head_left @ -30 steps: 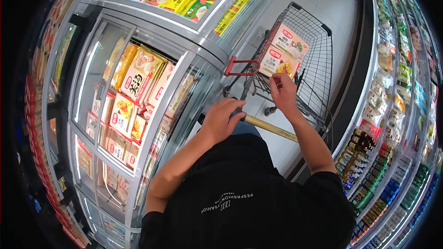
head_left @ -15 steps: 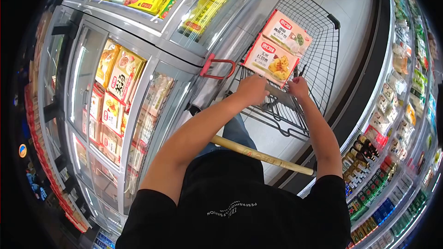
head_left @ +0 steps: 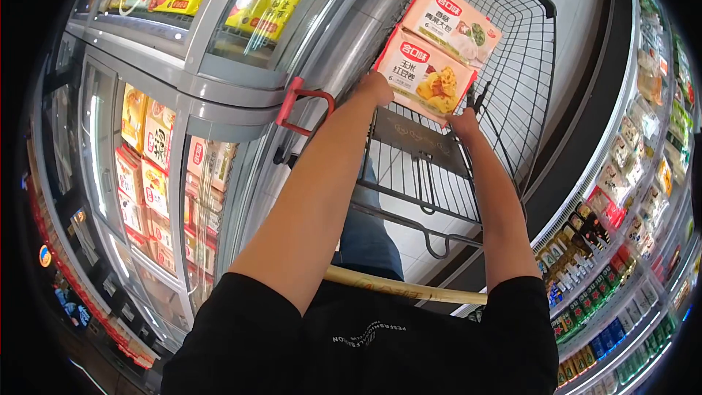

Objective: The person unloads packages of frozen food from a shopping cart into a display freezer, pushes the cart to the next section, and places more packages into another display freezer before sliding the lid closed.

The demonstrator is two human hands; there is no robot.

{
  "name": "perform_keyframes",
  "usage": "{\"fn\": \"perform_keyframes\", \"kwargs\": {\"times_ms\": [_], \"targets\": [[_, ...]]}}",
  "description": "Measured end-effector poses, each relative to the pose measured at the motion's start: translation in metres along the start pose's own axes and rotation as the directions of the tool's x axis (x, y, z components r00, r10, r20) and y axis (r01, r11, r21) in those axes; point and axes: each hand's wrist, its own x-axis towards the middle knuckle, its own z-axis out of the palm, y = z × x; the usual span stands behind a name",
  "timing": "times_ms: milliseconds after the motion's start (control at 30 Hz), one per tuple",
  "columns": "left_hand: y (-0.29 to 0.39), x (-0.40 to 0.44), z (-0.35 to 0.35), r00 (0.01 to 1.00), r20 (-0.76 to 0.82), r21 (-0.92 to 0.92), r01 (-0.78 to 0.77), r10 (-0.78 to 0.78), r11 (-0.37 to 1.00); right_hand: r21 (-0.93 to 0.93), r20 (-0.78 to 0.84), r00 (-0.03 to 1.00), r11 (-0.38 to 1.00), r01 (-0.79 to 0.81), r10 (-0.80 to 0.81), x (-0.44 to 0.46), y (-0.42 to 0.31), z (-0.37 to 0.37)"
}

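Note:
Two pink-and-white packages of frozen buns lie one beyond the other on the wire shopping cart (head_left: 541, 80). The nearer package (head_left: 424, 77) pictures yellow rolls; the farther package (head_left: 453, 25) pictures white buns with greens. My left hand (head_left: 375, 89) grips the nearer package's left edge, its fingertips partly hidden. At the lower right corner of the same package, my right hand (head_left: 463, 123) holds on with its fingers tucked beside the edge. Below the packages, a grey plate (head_left: 420, 139) shows on the cart's wire frame.
A glass-fronted freezer (head_left: 194, 88) stocked with packaged food stands at left, with a red handle-shaped piece (head_left: 296, 106) projecting toward the cart. Stocked refrigerated shelves (head_left: 621, 190) curve along the right. The cart's pale push bar (head_left: 409, 291) crosses in front of my shirt.
My left hand has moved from the nearer package's front edge to its left side. My right hand has stayed by the lower right corner. The packages and cart appear closer in view.

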Motion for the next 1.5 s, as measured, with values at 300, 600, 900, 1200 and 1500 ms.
{"fn": "perform_keyframes", "kwargs": {"times_ms": [300, 600, 900, 1200, 1500], "targets": [[-0.03, 0.078, 0.048, 0.993, -0.092, -0.326, 0.036, -0.07, 0.945, 0.297, 0.207, 0.975, 0.945, -0.14, 0.08, 0.004, -0.017, 0.012], [-0.023, 0.069, 0.037, 0.993, -0.121, -0.47, -0.053, -0.005, 0.881, 0.244, -0.044, 0.998, 0.969, 0.043, -0.034, 0.037, 0.01, 0.052], [-0.012, 0.047, 0.033, 0.973, -0.232, -0.444, -0.118, 0.014, 0.888, 0.385, 0.245, 0.969, 0.919, -0.088, -0.01, -0.03, -0.042, -0.029], [-0.001, -0.046, 0.005, 0.941, -0.258, -0.501, -0.322, 0.217, 0.803, 0.439, 0.179, 0.973, 0.897, 0.05, -0.142, -0.108, -0.057, -0.103], [-0.018, -0.199, -0.054, 0.858, -0.401, -0.458, -0.492, 0.322, 0.74, 0.509, 0.068, 0.909, 0.798, 0.323, -0.411, -0.221, -0.104, -0.153]]}}
